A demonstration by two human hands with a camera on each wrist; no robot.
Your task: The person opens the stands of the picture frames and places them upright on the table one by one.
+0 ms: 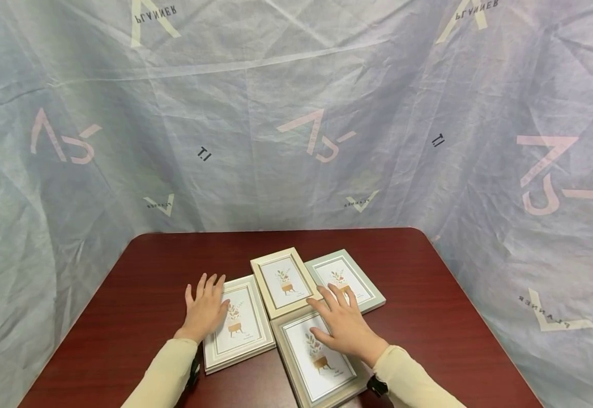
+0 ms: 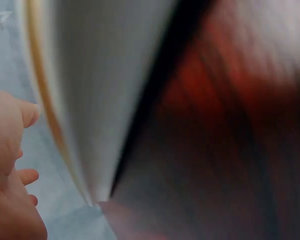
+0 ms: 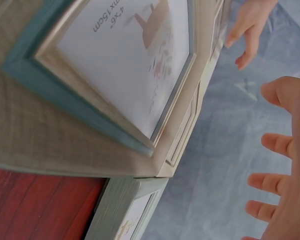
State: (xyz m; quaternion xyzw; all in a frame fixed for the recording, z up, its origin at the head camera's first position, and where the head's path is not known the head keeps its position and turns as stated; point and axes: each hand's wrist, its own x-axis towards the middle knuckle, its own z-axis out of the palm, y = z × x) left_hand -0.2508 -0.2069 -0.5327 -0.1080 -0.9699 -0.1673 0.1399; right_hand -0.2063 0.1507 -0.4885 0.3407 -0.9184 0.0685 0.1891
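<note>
Four picture frames would be too many to tally, so several lie flat with matching potted-plant prints. At the left is a white picture frame (image 1: 247, 320); my left hand (image 1: 205, 309), fingers spread, overlaps its left side. A larger beige-grey picture frame (image 1: 321, 362) lies nearest me, under my right hand (image 1: 349, 331). That hand's fingertips reach over the pale green picture frame (image 1: 349, 272) at the back right. Between them at the back sits a cream picture frame (image 1: 283, 283). In the right wrist view the right hand (image 3: 287, 170) has spread fingers, apart from the frames.
The frames lie close together on a dark red wooden table (image 1: 174, 255) with rounded far corners. Grey printed cloth (image 1: 250, 170) hangs behind and on both sides. A dark band (image 1: 376, 386) is on the right wrist.
</note>
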